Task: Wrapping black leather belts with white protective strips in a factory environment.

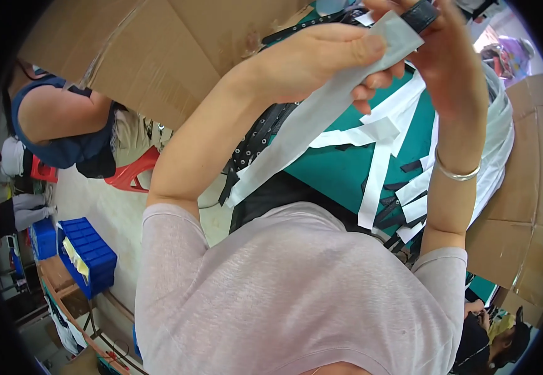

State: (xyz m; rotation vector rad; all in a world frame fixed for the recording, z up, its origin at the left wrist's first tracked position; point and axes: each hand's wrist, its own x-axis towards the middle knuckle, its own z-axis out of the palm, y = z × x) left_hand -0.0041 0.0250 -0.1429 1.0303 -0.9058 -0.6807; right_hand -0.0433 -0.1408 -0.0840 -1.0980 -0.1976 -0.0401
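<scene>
A black belt [420, 16] lies inside a long pale white sleeve [309, 119], with one black end sticking out at the top and a black tip at the lower left. My left hand [346, 53] is closed on the sleeve near its upper end, thumb on top. Around the bare black end curl the fingers of my right hand [453, 69], partly cut off by the upper edge of the view. Below my hands, several white-sleeved belts [378, 181] lie across a green table top [328, 169]. Black straps with metal eyelets [262, 137] are heaped beside my left forearm.
A large cardboard box [153, 56] stands at the far left, and another cardboard box [521, 187] at the right beside a white plastic bag [499, 134]. A person [59, 119] sits at the left near a red stool [135, 172]. Blue crates [90, 256] stand on the floor.
</scene>
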